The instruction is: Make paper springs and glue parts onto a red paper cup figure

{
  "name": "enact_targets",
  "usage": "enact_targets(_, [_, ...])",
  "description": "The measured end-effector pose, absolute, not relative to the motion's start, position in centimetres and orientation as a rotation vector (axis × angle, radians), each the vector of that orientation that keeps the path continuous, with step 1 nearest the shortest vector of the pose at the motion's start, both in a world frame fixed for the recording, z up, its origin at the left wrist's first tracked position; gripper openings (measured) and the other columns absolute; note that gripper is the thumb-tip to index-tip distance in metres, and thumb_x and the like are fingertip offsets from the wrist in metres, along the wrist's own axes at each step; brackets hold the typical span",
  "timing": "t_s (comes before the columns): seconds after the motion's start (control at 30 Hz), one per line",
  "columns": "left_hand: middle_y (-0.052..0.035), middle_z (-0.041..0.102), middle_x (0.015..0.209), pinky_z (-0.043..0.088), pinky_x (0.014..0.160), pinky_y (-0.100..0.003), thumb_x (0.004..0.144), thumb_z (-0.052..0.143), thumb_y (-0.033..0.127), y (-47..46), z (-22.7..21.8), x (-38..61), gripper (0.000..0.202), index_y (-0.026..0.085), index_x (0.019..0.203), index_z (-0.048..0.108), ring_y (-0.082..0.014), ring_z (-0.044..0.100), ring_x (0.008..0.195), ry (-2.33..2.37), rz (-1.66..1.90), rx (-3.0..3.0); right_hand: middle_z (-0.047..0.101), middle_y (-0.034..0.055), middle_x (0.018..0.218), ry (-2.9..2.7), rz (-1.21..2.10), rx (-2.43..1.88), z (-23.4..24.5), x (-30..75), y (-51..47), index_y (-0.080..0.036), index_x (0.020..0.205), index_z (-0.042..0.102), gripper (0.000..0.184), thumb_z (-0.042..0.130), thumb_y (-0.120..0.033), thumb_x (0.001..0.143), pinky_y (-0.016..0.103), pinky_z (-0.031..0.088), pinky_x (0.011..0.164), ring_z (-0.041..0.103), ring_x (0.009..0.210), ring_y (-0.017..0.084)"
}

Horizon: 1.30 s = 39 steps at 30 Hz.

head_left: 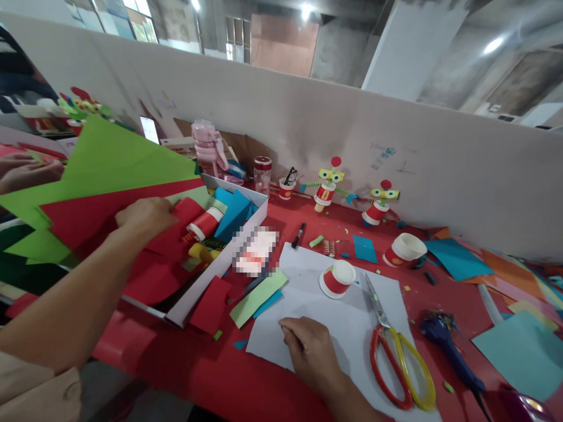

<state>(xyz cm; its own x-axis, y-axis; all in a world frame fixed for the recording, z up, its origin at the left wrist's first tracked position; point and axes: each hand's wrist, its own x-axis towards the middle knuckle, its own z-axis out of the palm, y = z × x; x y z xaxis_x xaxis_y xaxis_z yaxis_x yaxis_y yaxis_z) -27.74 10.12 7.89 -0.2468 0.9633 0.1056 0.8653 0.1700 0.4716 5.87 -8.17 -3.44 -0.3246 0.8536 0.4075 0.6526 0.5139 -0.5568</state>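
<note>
My left hand [145, 215] reaches into a white cardboard box [220, 264] at the left, its fingers closed on a red paper sheet [92, 217] that lies under a large green sheet [114, 158]. My right hand [310, 349] rests on a white paper sheet [352, 316] on the red table, fingers curled into a loose fist with nothing visible in them. An upturned red and white paper cup [336, 279] stands on the white sheet just beyond that hand. Scissors [396, 357] with red and yellow handles lie to its right.
A blue glue gun [451, 351] lies at the right among coloured sheets [523, 351]. Two paper-cup robot figures [328, 190] [379, 208] stand by the grey partition [396, 140], with a pink bottle [209, 149], a jar [263, 173] and a black marker [299, 234]. Another person's hand [26, 173] shows at far left.
</note>
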Motion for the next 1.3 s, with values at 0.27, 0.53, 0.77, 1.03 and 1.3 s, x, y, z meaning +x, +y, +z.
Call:
enact_targets(0.27, [-0.0102,0.064,0.115,0.042,0.088,-0.06,0.073,0.066,0.04,8.3,10.4,-27.0,0.042,0.011,0.103,0.063,-0.0402,0.051,0.115,2.491,0.771,1.52,0.065,0.003,0.067,-2.095,0.387,-1.247,-3.2,5.8,-8.3,-0.018,0.095,0.065,0.023,0.043,-0.018,0.089,0.026,0.042,0.059,0.058,0.06,0.015])
enact_targets(0.53, [0.001,0.07,0.075,0.053,0.071,-0.027,0.064,0.072,0.013,1.0,12.6,-19.6,0.043,0.011,0.106,0.063,-0.0106,0.064,0.067,1.437,1.733,1.038,0.067,0.0036,0.071,-1.575,0.877,-1.34,-1.7,6.0,-8.4,-0.019,0.09,0.068,0.03,0.043,-0.035,0.092,0.026,0.045,0.063,0.06,0.064,0.015])
enact_targets(0.77, [0.0001,0.071,0.076,0.053,0.065,-0.025,0.061,0.08,0.029,-6.3,3.1,-9.7,0.048,0.019,0.104,0.061,-0.0171,0.067,0.071,1.092,1.222,0.739,0.067,0.005,0.109,-0.958,1.421,-1.063,0.3,7.1,-10.8,-0.026,0.121,0.051,0.043,0.061,-0.041,0.083,0.035,0.05,0.084,0.063,0.096,0.02])
enact_targets(1.03, [-0.0063,0.072,0.085,0.054,0.057,-0.028,0.061,0.079,0.032,-8.3,0.6,-7.6,0.044,0.015,0.098,0.064,-0.019,0.067,0.067,1.008,0.973,0.611,0.066,0.0031,0.109,-1.126,1.462,-1.219,-0.5,10.9,-13.8,-0.025,0.112,0.059,0.039,0.07,-0.023,0.074,0.039,0.048,0.091,0.062,0.1,0.022])
enact_targets(1.3, [0.0042,0.067,0.065,0.048,0.054,-0.018,0.053,0.083,0.02,-10.6,-0.7,-7.8,0.047,0.019,0.092,0.057,-0.0084,0.058,0.052,1.086,1.012,0.599,0.069,0.0031,0.094,-0.584,1.171,-1.238,-0.9,11.4,-14.7,-0.025,0.128,0.041,0.064,0.073,-0.031,0.072,0.036,0.053,0.081,0.066,0.087,0.019])
